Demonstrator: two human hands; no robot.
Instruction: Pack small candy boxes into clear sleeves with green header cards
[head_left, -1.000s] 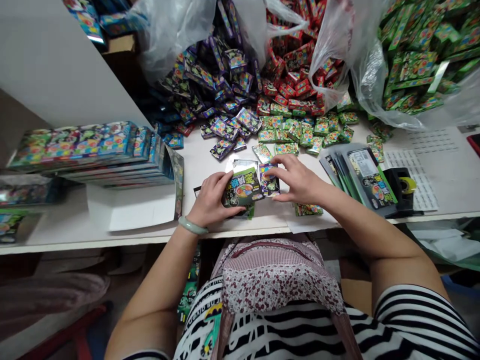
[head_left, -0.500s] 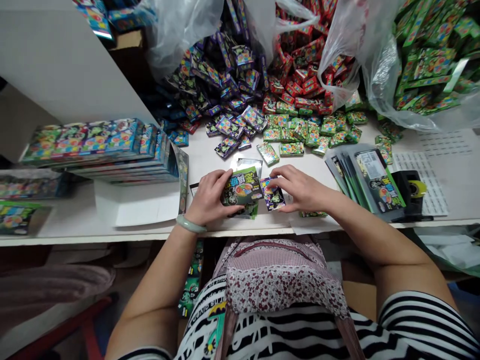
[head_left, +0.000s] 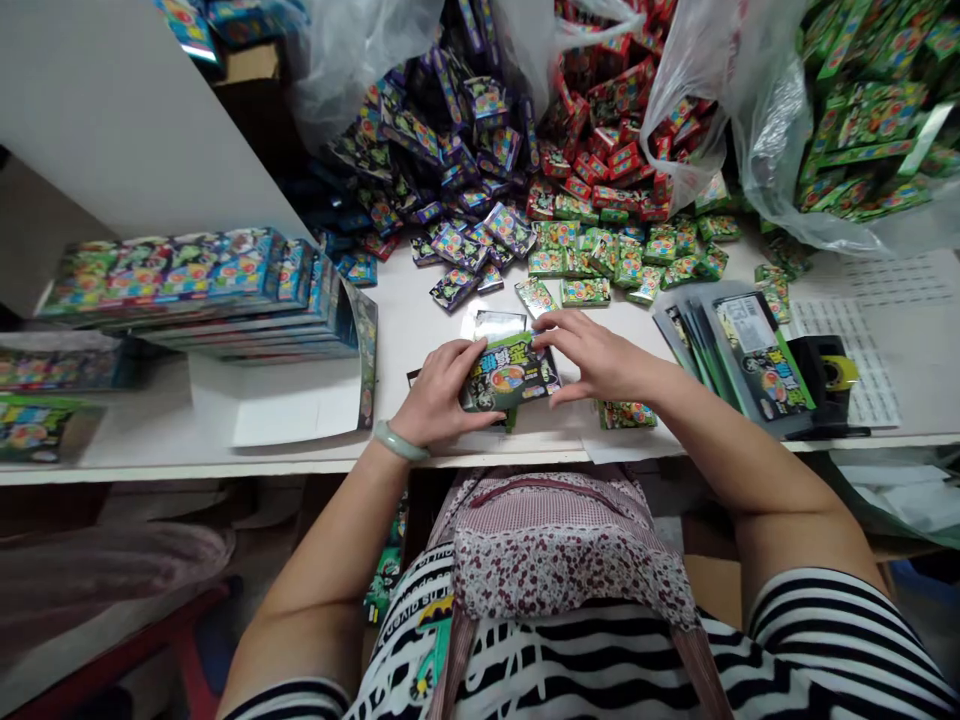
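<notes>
My left hand [head_left: 439,395] grips the left end of a small green and black pouch [head_left: 504,378] at the table's front edge, fingers curled round it. My right hand [head_left: 600,358] presses a small purple packet [head_left: 550,372] into the pouch's right opening, fingers pinched on it; only a sliver of the packet shows. A green packet [head_left: 628,413] lies just under my right wrist. A flat pouch [head_left: 499,324] lies behind the held one.
Heaps of purple [head_left: 442,150], red [head_left: 607,130] and green packets [head_left: 622,255] spill from clear plastic bags [head_left: 712,90] at the back. Stacked flat cartons [head_left: 195,290] sit left, a fan of empty pouches [head_left: 739,350] and a tape dispenser [head_left: 829,385] right, label sheets [head_left: 885,330] beyond.
My right hand has pushed the purple packet leftwards into the pouch; it lay mostly outside the opening before. My left hand has kept its hold.
</notes>
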